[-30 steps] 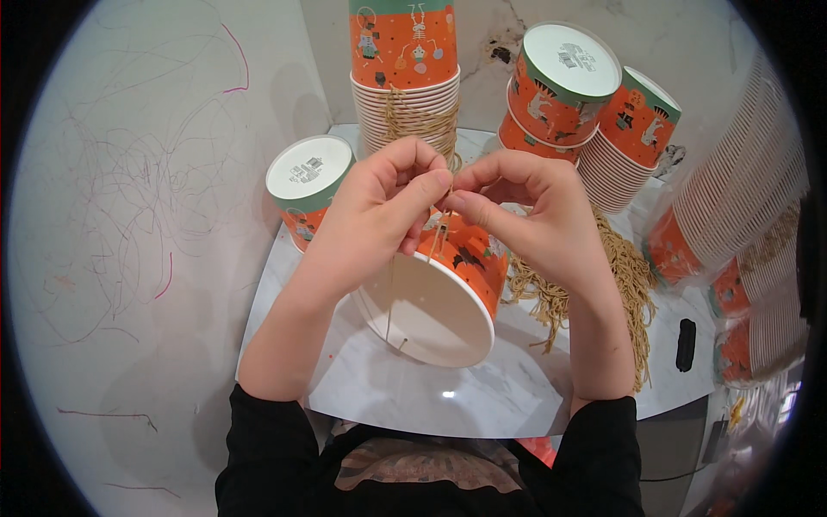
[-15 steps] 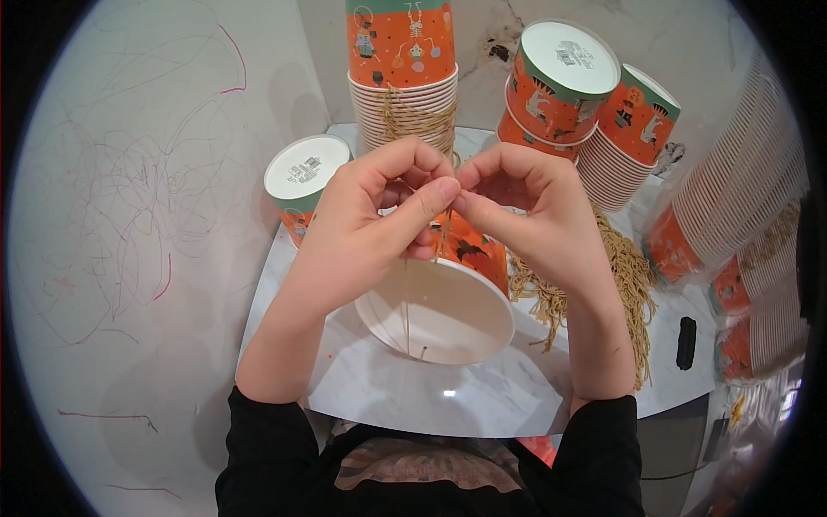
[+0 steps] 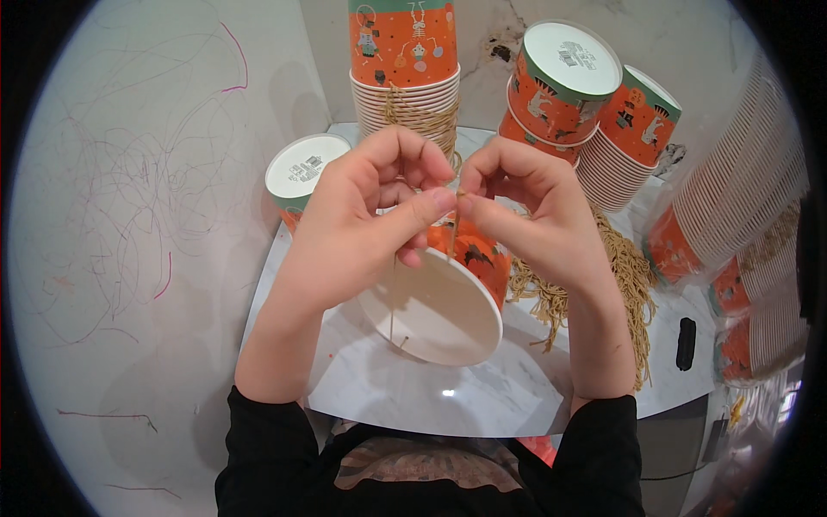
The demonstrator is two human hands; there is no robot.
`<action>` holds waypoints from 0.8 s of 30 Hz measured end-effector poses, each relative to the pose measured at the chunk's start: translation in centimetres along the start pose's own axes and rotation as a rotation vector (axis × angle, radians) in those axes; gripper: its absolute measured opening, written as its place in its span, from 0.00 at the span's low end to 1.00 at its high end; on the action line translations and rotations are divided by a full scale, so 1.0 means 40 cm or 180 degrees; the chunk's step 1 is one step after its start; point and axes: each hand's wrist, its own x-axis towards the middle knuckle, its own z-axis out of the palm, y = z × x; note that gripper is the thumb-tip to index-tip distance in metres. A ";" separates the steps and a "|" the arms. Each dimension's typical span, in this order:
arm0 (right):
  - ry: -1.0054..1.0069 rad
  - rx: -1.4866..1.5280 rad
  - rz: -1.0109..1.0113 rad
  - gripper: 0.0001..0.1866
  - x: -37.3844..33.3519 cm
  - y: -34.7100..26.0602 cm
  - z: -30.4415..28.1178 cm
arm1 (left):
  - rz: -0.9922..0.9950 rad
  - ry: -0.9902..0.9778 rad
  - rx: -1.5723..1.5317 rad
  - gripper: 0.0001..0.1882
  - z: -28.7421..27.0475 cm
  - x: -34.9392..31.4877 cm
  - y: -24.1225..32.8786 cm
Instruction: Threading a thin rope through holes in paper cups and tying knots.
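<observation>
An orange paper bucket (image 3: 435, 314) with a white inside hangs or rests tilted below my hands, its open mouth toward me. Tan cord (image 3: 453, 239) runs up from its far rim to my fingertips, and another strand drops from my left fingers to a small hole near the close rim. My right hand (image 3: 536, 207) pinches the cord between thumb and forefinger, where a small knot or loop shows. Beside it, my left hand (image 3: 349, 233) is closed on the cord too, its thumb and index tip slightly apart. The fingers partly hide the cord.
A loose heap of tan cords (image 3: 624, 276) lies right of the bucket. Behind stand a tall stack of buckets (image 3: 405, 52) draped with cord, an upside-down bucket (image 3: 307, 168), and more stacks (image 3: 568, 77). Plastic-wrapped stacks (image 3: 724, 189) line the right side. A black object (image 3: 686, 344) lies near the table's right edge.
My fingertips have moved slightly apart, the left thumb and index loosening from their pinch. The bucket has swung a little to the left and its mouth has turned.
</observation>
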 end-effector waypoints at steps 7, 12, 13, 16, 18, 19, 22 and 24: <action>-0.0220 -0.0133 -0.0106 0.05 0.000 0.011 -0.008 | -0.0101 -0.0176 -0.0707 0.11 -0.013 0.018 -0.019; -0.0374 -0.0016 0.0222 0.05 0.001 0.008 -0.021 | -0.0295 -0.0146 -0.1040 0.10 -0.018 0.021 -0.027; -0.0368 -0.0018 0.0222 0.05 0.001 0.009 -0.025 | -0.0259 -0.0134 -0.1158 0.09 -0.029 0.024 -0.033; -0.0525 0.0040 0.0368 0.06 0.004 0.023 -0.032 | -0.0164 -0.0079 -0.1475 0.09 -0.055 0.028 -0.031; -0.0621 0.0005 0.0294 0.06 0.010 0.030 -0.031 | -0.0094 -0.0037 -0.1853 0.13 -0.073 0.023 -0.020; -0.0617 0.0003 0.0296 0.06 0.012 0.026 -0.034 | -0.0096 -0.0041 -0.1856 0.13 -0.081 0.024 -0.021; -0.0811 0.0002 0.0725 0.06 0.014 0.021 -0.048 | 0.0252 -0.0226 -0.2567 0.08 -0.093 0.035 -0.031; -0.0787 0.0176 0.0480 0.06 0.013 0.045 -0.055 | 0.0377 -0.0385 -0.2717 0.05 -0.089 0.045 -0.039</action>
